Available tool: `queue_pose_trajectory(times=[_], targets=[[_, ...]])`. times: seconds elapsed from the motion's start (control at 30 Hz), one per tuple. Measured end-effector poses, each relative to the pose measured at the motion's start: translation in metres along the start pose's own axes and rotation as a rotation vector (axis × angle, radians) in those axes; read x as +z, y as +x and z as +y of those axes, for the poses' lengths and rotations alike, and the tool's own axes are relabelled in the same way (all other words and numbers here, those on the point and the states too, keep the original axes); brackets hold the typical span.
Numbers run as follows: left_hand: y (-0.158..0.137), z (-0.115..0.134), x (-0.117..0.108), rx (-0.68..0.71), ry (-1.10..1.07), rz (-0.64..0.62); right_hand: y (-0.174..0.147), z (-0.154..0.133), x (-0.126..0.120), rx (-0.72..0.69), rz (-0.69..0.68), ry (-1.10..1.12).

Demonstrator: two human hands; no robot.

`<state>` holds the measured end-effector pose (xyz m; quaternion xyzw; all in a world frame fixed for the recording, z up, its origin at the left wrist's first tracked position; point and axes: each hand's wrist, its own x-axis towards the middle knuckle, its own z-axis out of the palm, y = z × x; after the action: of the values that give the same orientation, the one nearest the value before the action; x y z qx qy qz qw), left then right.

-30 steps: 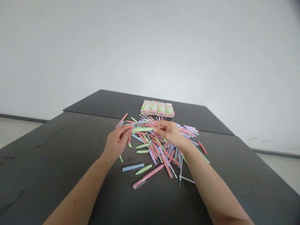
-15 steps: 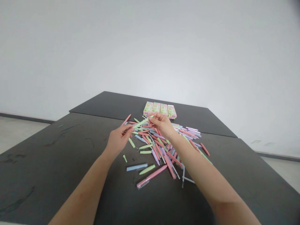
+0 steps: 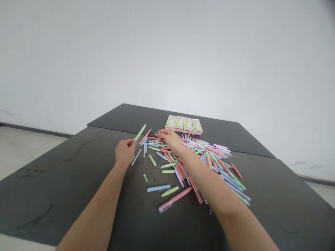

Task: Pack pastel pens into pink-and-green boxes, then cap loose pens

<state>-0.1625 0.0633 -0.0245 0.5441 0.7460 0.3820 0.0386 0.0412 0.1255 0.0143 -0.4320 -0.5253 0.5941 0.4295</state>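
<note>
My left hand (image 3: 125,153) is closed around the lower end of a light green pen (image 3: 140,131), which points up and away to the right, left of the pile. Over the far left part of the pile of pastel pens and pen parts (image 3: 167,165), my right hand (image 3: 169,138) reaches down with its fingers drawn together. What its fingertips hold, if anything, I cannot make out. A red pen barrel (image 3: 145,137) and thin white refills (image 3: 136,157) lie between the two hands.
Several pink and green boxes (image 3: 183,124) stand in a row behind the pile on the black table (image 3: 78,181). Nearer me lie a pink capped pen (image 3: 175,199), a blue piece (image 3: 158,188) and a green barrel (image 3: 170,191). A seam crosses the table.
My hands have parted. The left has turned the green pen more upright, and the right has let go of its far end and moved down to the pile. The view has shifted slightly.
</note>
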Motion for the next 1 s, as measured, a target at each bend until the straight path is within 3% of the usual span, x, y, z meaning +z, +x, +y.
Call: queue_pose_trajectory(times=[0.23,0.47,0.77,1.0], targets=[[0.005,-0.012,0.017,-0.049,0.152,-0.073,0.001,0.012,-0.009,0.027,0.020,-0.126],[0.005,-0.011,0.020,-0.037,0.228,-0.129,-0.005,0.016,-0.012,0.027,-0.045,-0.283],[0.002,-0.003,0.020,0.049,0.262,-0.204,-0.019,0.029,-0.006,-0.162,-0.182,-0.756],[-0.005,0.002,0.018,0.118,0.257,-0.241,-0.028,0.023,-0.009,-0.254,-0.161,-1.080]])
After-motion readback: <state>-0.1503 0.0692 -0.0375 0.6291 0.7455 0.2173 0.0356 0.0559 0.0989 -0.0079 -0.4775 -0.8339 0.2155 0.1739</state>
